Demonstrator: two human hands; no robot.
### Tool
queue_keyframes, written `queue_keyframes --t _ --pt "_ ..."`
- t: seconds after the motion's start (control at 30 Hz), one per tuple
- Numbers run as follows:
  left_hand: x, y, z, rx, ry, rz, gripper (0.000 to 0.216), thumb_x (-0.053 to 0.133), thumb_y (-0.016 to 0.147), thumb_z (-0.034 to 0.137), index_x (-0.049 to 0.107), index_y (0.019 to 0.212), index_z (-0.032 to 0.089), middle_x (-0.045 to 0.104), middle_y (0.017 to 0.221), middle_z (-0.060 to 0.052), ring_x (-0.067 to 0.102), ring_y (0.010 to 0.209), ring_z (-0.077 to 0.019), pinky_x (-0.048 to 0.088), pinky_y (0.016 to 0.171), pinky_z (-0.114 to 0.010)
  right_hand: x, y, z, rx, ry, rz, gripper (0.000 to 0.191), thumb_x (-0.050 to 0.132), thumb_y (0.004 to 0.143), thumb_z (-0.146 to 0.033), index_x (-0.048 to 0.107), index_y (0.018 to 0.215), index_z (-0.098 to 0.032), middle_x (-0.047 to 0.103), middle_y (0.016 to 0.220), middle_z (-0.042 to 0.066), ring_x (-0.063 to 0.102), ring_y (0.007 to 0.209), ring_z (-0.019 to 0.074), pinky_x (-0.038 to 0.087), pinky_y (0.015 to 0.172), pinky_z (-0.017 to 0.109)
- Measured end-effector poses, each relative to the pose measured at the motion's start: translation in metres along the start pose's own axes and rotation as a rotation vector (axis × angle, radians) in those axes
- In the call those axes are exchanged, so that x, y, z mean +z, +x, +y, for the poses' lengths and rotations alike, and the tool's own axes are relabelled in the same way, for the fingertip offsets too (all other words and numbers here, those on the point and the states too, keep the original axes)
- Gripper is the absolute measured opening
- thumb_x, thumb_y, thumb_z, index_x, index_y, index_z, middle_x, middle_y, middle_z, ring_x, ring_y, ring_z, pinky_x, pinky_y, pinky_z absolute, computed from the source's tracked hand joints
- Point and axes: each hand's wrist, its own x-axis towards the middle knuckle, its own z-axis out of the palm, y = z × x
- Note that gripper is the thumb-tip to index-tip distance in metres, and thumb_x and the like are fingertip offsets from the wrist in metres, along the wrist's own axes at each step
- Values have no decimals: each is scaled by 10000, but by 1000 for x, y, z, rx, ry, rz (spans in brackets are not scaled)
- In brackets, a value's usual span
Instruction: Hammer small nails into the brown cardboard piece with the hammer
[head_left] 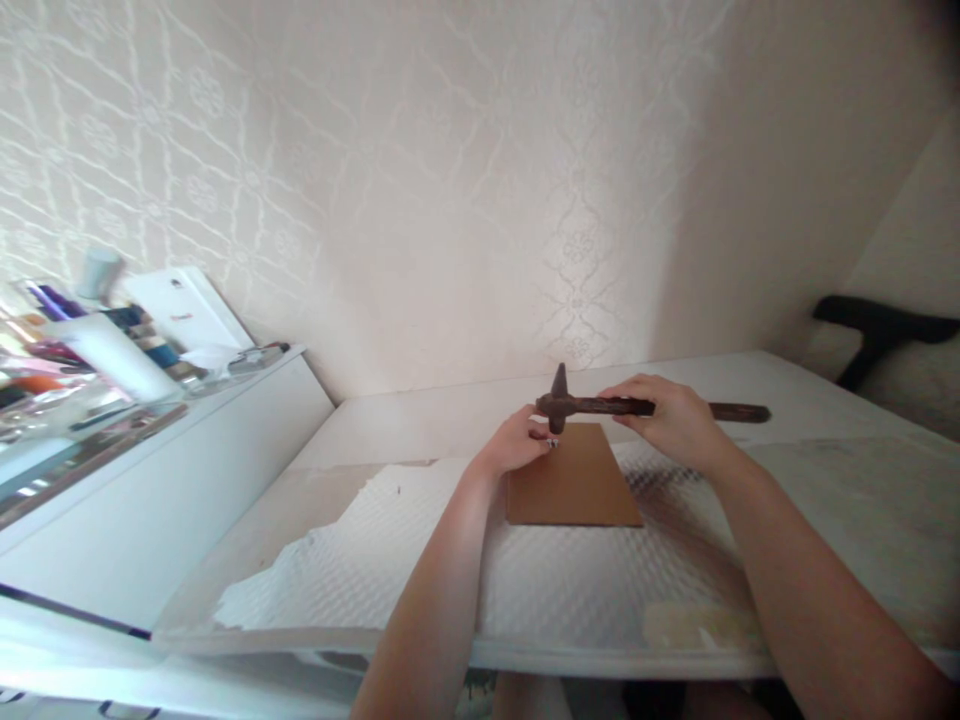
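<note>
- A side shelf [150, 420] at the far left carries bottles and tubes [112, 350]; these stand well apart from the work area.
- The worktop [420, 410] bears a white textured sheet [450, 560], torn along its left edge.
- A brown board [574, 480] lies flat on the sheet, near the middle of the worktop and toward its rear edge.
- The left hand [514, 445] rests at the rear left corner of the board. Its fingertips are pinched together on a small metal piece [553, 442], probably a nail; the piece is too small to identify with certainty.
- The hammer [600, 405] is held level just above the rear edge of the board, head directly over the pinched piece.
- The right hand [671, 420] has its grip clamped on the handle close to the head; the rest of the handle projects to the right.
- Handling judgement: the hammer is rigid and head-heavy, with a dark, rough-looking surface that should not slip. A hold near the head gives control; a hold nearer the handle end gives more force.
- The board appears thin, stiff and light, and may shift on the sheet.
</note>
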Motion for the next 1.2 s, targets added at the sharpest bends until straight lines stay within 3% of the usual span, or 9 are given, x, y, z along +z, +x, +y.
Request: queue_keyframes --t 0.1,0.5,0.67,0.83,0.93,1.2 --pt "0 -1 2 -14 32 4 440 538 622 -37 507 1025 137 632 722 7 602 713 -137 418 665 -229 -1 0 0 6 -42 -41 300 613 718 -111 724 916 -307 704 915 -24 636 848 201 483 708 318" --pt "-1 1 -4 -3 112 28 407 607 669 43 503 1047 155 632 739 0 599 735 -149 440 718 -268 -1 0 0 -8 -27 35 270 602 742 -149 724 925 -305 703 937 -10 634 868 204 488 720 316" --pt "-1 2 -7 -3 151 58 405 624 661 36 511 1032 151 633 722 8 609 726 -155 451 723 -274 0 0 0 -18 -32 -33 277 607 731 -134 722 920 -300 704 916 -14 636 845 201 483 704 312" --pt "-1 3 -10 -4 140 66 431 635 681 46 516 1079 162 648 739 7 621 738 -148 465 765 -285 2 1 -3 -44 -19 50 270 598 756 -144 720 951 -287 701 948 3 629 886 203 486 752 317" --pt "-1 4 -11 9 148 82 433 672 651 57 548 1053 161 661 777 -8 627 772 -163 473 775 -291 4 1 -6 -52 -42 -2 282 589 763 -138 721 957 -295 702 948 -4 630 882 201 487 733 317" --pt "0 3 -8 24 222 92 387 641 657 67 544 1023 149 643 751 -3 623 748 -167 469 705 -268 5 1 -7 -48 -57 -2 285 592 762 -137 723 951 -306 706 955 -7 633 874 200 489 719 318"
